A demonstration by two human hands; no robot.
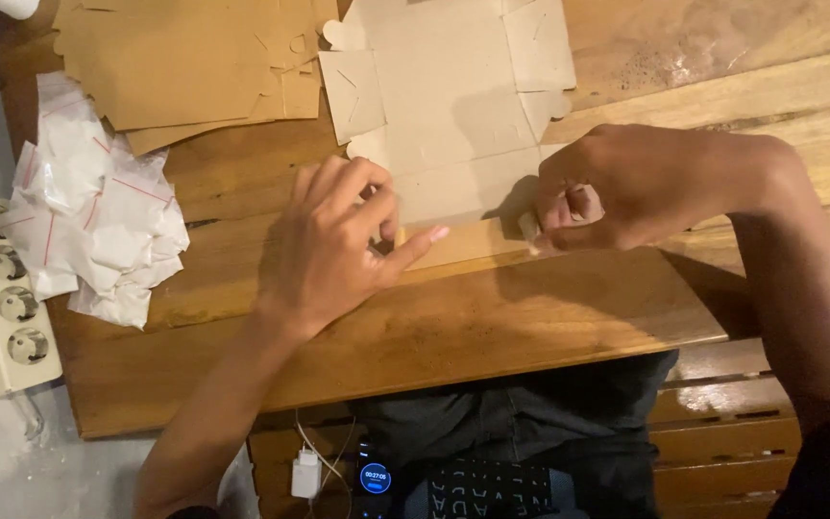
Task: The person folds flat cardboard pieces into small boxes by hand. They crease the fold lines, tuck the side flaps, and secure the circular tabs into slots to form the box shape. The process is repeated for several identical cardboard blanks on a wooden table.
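A: Head view. Flat cardboard box blank [453,115] lies at the desk's [492,317] far-middle, its near flap toward the front edge. Risk?

B: The crease could run crooked or a side tab tear, I'd judge, if the two hands press unevenly.

A: Hands?

B: Left hand [333,245] half-curled, thumb and fingertips pinching the flap's left end. Right hand [626,187] nearly closed, fingers tucked around the flap's right corner.

A: Around them?

B: Stack of brown blanks [184,62] at the far-left corner, white plastic pouches [98,211] along the left edge, a power strip [2,298] just off it.
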